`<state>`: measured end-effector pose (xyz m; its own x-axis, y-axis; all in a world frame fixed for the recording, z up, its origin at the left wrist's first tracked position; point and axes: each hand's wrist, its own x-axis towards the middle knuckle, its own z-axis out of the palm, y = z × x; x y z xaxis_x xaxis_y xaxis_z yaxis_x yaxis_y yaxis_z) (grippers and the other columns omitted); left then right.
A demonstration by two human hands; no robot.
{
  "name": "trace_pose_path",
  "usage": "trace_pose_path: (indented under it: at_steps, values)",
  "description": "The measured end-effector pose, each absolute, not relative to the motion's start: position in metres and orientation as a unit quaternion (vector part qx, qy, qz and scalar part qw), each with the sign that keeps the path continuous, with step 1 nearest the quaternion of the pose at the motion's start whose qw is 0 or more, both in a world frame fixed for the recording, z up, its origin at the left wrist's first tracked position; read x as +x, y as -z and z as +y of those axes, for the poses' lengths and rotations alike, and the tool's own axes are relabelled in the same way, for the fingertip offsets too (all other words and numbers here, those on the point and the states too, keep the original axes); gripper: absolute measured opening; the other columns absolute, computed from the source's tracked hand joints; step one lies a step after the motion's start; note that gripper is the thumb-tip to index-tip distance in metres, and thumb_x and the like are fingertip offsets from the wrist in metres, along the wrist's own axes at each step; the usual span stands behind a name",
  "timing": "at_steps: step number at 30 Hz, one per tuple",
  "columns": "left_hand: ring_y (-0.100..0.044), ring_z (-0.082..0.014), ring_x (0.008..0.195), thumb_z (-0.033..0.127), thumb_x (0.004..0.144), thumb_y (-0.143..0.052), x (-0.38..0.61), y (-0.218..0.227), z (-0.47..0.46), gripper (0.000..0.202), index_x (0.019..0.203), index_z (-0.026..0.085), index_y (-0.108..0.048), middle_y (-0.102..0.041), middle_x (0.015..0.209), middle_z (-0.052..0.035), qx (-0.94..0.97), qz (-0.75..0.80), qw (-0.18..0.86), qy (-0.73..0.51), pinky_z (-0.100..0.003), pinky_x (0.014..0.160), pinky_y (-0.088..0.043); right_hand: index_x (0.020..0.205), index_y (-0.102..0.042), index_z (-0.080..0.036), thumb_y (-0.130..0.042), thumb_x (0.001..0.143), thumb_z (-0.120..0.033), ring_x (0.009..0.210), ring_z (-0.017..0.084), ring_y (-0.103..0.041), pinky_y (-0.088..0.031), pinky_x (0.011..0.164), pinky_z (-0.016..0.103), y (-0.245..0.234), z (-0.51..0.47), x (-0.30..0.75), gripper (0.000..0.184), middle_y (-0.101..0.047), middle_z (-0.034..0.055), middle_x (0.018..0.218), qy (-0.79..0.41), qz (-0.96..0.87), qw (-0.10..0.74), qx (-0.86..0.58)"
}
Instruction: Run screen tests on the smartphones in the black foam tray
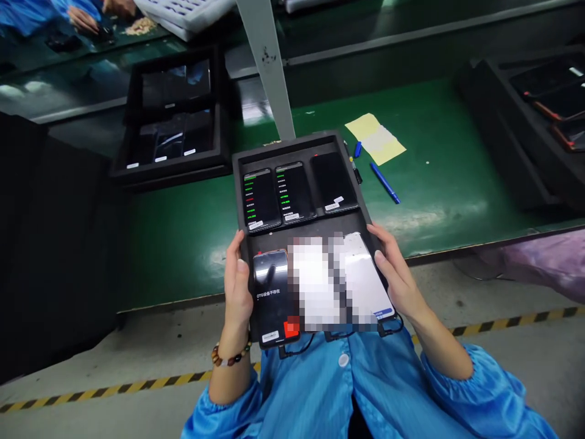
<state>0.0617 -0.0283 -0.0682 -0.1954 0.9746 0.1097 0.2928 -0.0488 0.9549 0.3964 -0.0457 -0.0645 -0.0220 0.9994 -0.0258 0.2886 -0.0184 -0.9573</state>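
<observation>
- Head view: black foam tray with six slots [312,226], held lengthwise. Its far half is over the near edge of the green bench top [183,231]; its near half juts out past that edge toward the person's blue smock [320,390].
- Left hand [237,286]: closed around the tray's left edge, thumb lying up along the rim. A bracelet of brown and coloured beads [231,357] sits on that wrist.
- Right hand [395,277]: closed around the tray's right edge, thumb resting on top at the rim.
- Far row of the tray: two dark smartphones showing lists of green lines [261,198] [294,192], too small to read, and one dark-screened smartphone [333,182]. Each has a white sticker at its near end.
- Near row, left slot: black smartphone [270,292] showing "OTG设备不存在", with a red square [291,328] at its near right corner.
- Near row, right slot: white-screened smartphone [365,274]. The middle slot is blurred out.
- Thin black cables [299,349] hang from the tray's near edge.
- On the bench beyond the tray's far right corner: yellow paper slip [365,125], blue pen [384,183] and blue pen cap [357,149].
- Far left of the bench: a second black tray of dark phones [176,116].
- Top left corner: a co-worker's hand [82,18].
</observation>
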Motion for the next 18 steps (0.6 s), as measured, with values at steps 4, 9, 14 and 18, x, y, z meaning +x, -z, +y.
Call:
trace_pose_path:
  at_steps: [4, 9, 14, 18]
  values:
    - [-0.040, -0.0307, 0.162, 0.069, 0.107, -0.048, 0.059, 0.072, -0.011, 0.066, 0.158, 0.028, -0.055, -0.050, 0.169, -0.0082, 0.522, 0.585, 0.350, -0.512, -0.052, 0.138, -0.030, 0.169, -0.031, -0.040, -0.054, 0.110, -0.049, 0.171, 0.026, -0.018, -0.016, 0.141, 0.054, 0.062, -0.050, 0.408, 0.064, -0.025, -0.0014, 0.182, -0.477, -0.569, 0.399, -0.537]
    - [-0.048, -0.0291, 0.157, 0.064, 0.109, -0.048, 0.058, 0.077, -0.003, 0.058, 0.153, 0.028, -0.059, -0.057, 0.163, -0.0072, 0.490, 0.556, 0.380, -0.554, -0.053, 0.137, -0.033, 0.175, -0.006, -0.041, -0.075, 0.099, -0.047, 0.172, 0.030, -0.007, -0.014, 0.140, 0.057, 0.052, -0.079, 0.444, 0.103, -0.002, -0.0003, 0.186, -0.543, -0.627, 0.264, -0.492]
    - [-0.049, -0.0290, 0.156, 0.063, 0.110, -0.046, 0.059, 0.077, -0.006, 0.057, 0.152, 0.027, -0.061, -0.058, 0.161, -0.0082, 0.484, 0.547, 0.382, -0.567, -0.051, 0.137, -0.033, 0.175, -0.011, -0.041, -0.073, 0.100, -0.044, 0.171, 0.032, -0.012, -0.027, 0.137, 0.058, 0.041, -0.096, 0.453, 0.097, -0.004, 0.0027, 0.186, -0.499, -0.657, 0.216, -0.522]
    - [-0.045, -0.0292, 0.159, 0.063, 0.109, -0.048, 0.058, 0.077, -0.010, 0.057, 0.151, 0.027, -0.062, -0.055, 0.165, -0.0073, 0.493, 0.558, 0.373, -0.554, -0.052, 0.138, -0.031, 0.165, -0.043, -0.041, -0.067, 0.102, -0.036, 0.171, 0.039, -0.011, -0.023, 0.134, 0.071, 0.021, -0.096, 0.430, 0.067, -0.013, 0.0023, 0.185, -0.332, -0.769, 0.198, -0.509]
